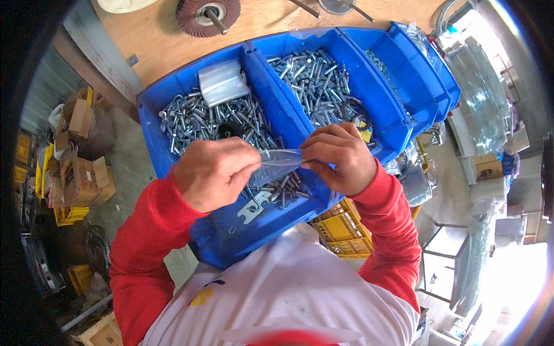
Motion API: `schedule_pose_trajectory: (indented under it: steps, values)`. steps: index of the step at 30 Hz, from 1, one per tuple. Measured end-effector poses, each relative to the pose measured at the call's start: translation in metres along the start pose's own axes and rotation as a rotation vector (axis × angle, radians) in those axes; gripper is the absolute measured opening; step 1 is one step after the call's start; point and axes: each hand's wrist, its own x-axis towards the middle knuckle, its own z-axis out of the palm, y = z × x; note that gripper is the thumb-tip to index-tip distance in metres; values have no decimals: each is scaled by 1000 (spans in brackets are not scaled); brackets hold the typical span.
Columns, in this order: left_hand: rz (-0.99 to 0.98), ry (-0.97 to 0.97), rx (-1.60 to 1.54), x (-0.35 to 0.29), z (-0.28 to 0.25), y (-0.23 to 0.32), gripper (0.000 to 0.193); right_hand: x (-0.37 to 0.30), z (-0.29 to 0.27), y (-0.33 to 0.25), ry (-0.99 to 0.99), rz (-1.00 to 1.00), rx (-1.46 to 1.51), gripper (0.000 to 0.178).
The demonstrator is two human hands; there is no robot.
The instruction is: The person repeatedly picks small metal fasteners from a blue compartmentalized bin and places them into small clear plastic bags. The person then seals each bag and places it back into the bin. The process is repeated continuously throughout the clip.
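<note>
A small clear plastic bag (278,164) is being pinched shut-fingered between the left hand (214,172) and right hand (340,157) over the blue bin (231,242) of bolts (196,121), and it's probably flimsy and slippery, so best gripped at the edges.

Two hands, the left hand (214,171) and the right hand (340,155), share one clear bag (276,164). Blue bins (271,86): three in a row, two of them heaped with silver bolts (199,121) past counting. One stack of bags (222,82) lies on the bolts. One flap wheel (206,14) sits on the bench.
</note>
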Motion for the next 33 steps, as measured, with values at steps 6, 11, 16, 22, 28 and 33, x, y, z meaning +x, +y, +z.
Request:
schedule_pose_trajectory:
  steps: [6, 11, 16, 22, 28, 33]
  values:
    - [19, 262, -157, 23, -32, 24, 20, 9, -8, -20, 569, 178, 627, 29]
    - [0, 348, -264, 33, -47, 50, 29, 31, 4, -50, 981, 157, 910, 45]
    - [31, 234, -30, 37, -31, 66, 33, 40, 9, -59, 974, -69, 809, 41]
    - [100, 295, -5, 41, -16, 66, 9, 31, -2, -59, 914, -102, 810, 37]
    - [135, 199, 42, 40, -23, 74, 11, 19, -4, -62, 563, 102, 978, 10]
    - [92, 180, 46, 33, -25, 73, 12, 20, 16, -62, 675, 31, 851, 9]
